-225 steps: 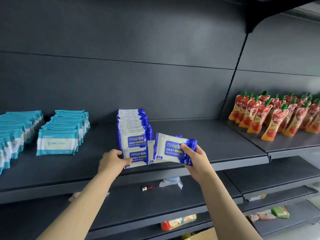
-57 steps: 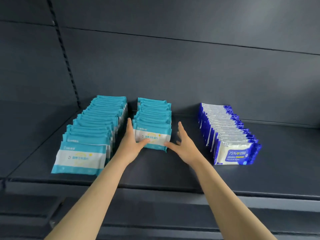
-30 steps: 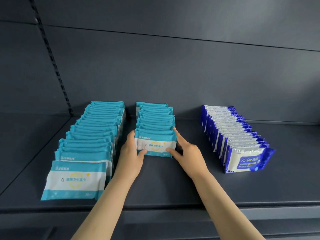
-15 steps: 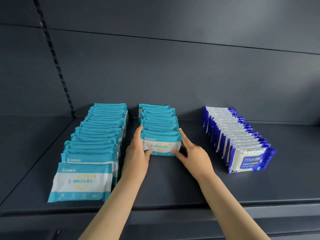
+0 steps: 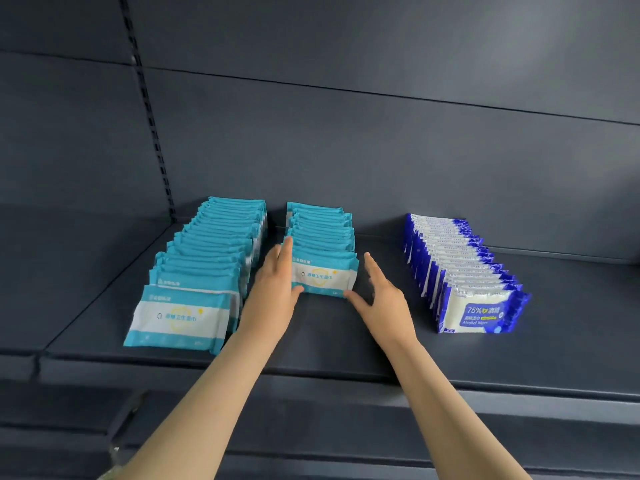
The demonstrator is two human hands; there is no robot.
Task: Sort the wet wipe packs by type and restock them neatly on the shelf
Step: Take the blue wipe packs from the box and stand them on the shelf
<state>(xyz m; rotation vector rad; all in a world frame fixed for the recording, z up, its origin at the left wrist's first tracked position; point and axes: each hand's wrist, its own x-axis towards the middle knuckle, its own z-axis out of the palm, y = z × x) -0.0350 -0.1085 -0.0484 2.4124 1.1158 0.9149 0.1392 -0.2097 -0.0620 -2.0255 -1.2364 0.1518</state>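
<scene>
Shelf (image 5: pixel 346 344): dark grey, with a back panel (image 5: pixel 381 150) of the same colour and a slotted upright (image 5: pixel 152 126) on the panel towards the left.

Item 1. Left teal row (image 5: pixel 211 258): teal-and-white wipe packs, overlapped, leaning back. It runs from the shelf's back edge to near its front edge. The longest of the three rows.

Item 2. Middle teal row (image 5: pixel 322 233): the same type of pack, just right of item 1 with a narrow gap between. It starts at the back edge and ends about midway to the front edge. Its front pack (image 5: pixel 323 277) faces forward, label showing.

Item 3. Blue row (image 5: pixel 457 268): blue-and-white packs marked "75%" and "Alcohol Wipes", well apart to the right of item 2, standing nearly upright and angled slightly rightward towards the front.

Left hand (image 5: pixel 273 289): spread flat, fingers straight along the left side of item 2, thumb at the front pack's lower left corner.

Right hand (image 5: pixel 384 299): spread wide, fingers straight and just beside the row's right side, thumb tip at the front pack's lower right corner. It grips nothing.
</scene>
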